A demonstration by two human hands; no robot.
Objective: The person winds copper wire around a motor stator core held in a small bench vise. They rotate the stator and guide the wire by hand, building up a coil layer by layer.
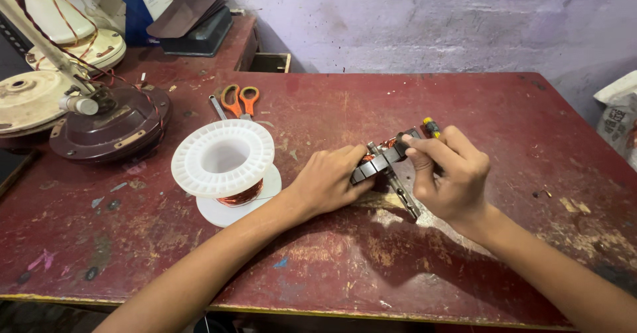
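Observation:
My left hand (326,181) grips a small dark motor stator (373,164) with copper winding, held just above the worn red table (464,107). A metal shaft (403,193) sticks out of it toward me. My right hand (450,173) pinches the stator's far end and also holds a screwdriver with a yellow and black handle (431,127) poking out behind the fingers. Left of my left hand stands a white plastic spool (224,159) wound with thin copper wire.
Orange-handled scissors (239,99) lie behind the spool. A brown fan motor housing (109,126) and cream fan parts (30,97) crowd the table's left end. Boxes and a dark tray (199,31) sit at the back left. A white bag (620,120) is at the right edge.

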